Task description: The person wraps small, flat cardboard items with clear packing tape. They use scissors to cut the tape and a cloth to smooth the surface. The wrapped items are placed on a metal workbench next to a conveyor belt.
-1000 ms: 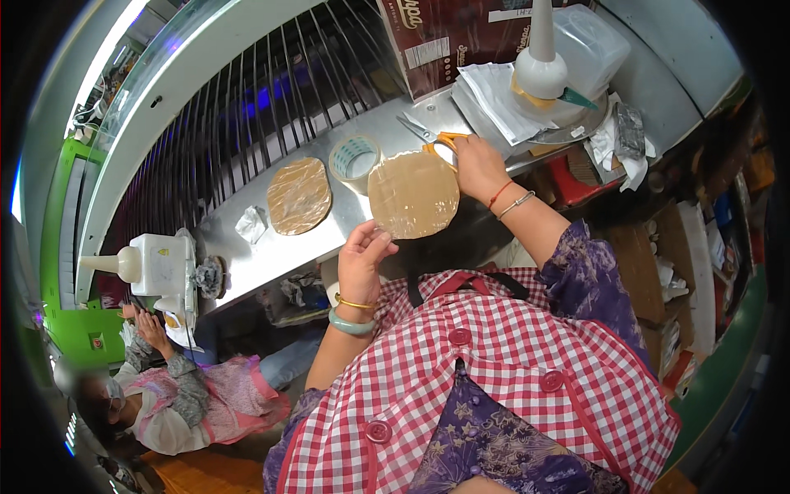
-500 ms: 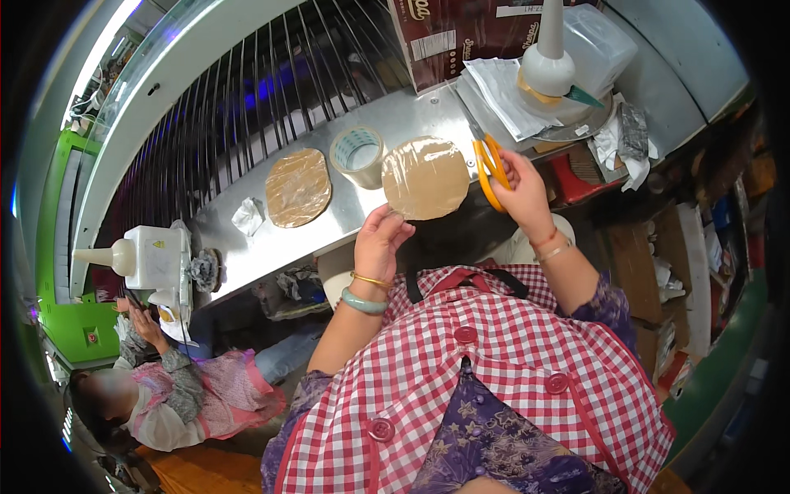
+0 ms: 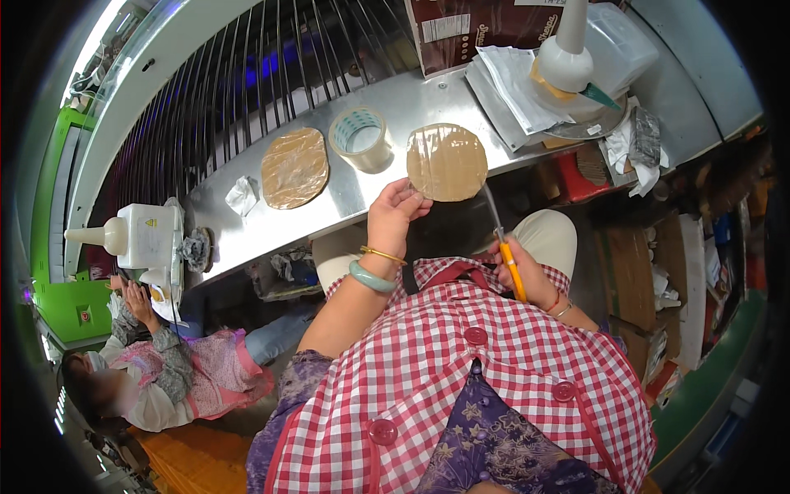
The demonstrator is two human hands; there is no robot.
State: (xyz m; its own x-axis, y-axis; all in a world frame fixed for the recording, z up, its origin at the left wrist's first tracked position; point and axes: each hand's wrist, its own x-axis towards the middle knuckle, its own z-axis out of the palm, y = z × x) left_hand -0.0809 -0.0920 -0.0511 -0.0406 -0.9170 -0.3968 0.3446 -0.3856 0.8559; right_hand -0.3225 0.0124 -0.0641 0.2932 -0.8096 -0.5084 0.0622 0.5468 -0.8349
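My left hand (image 3: 395,216) pinches the lower left edge of a round cardboard disc (image 3: 447,163), whose face has a shiny film like clear tape. Lower and to the right, my right hand (image 3: 527,276) grips scissors (image 3: 510,262) by their orange handles. The blades point up toward the disc's lower right edge; whether they touch it I cannot tell. A second taped cardboard piece (image 3: 295,168), rounded but less even, lies on the metal counter. Between the two pieces stands a wide roll of clear tape (image 3: 360,140).
A crumpled white scrap (image 3: 241,196) lies on the metal counter (image 3: 239,239). White cone-topped devices stand at the left (image 3: 123,237) and right (image 3: 566,62). Behind are dark rods (image 3: 271,74) and a brown box (image 3: 461,33). Another person (image 3: 177,370) sits at the lower left.
My right hand has moved down toward my lap with the scissors, their blades swinging to point up at the disc. My left hand has shifted the disc slightly up and right.
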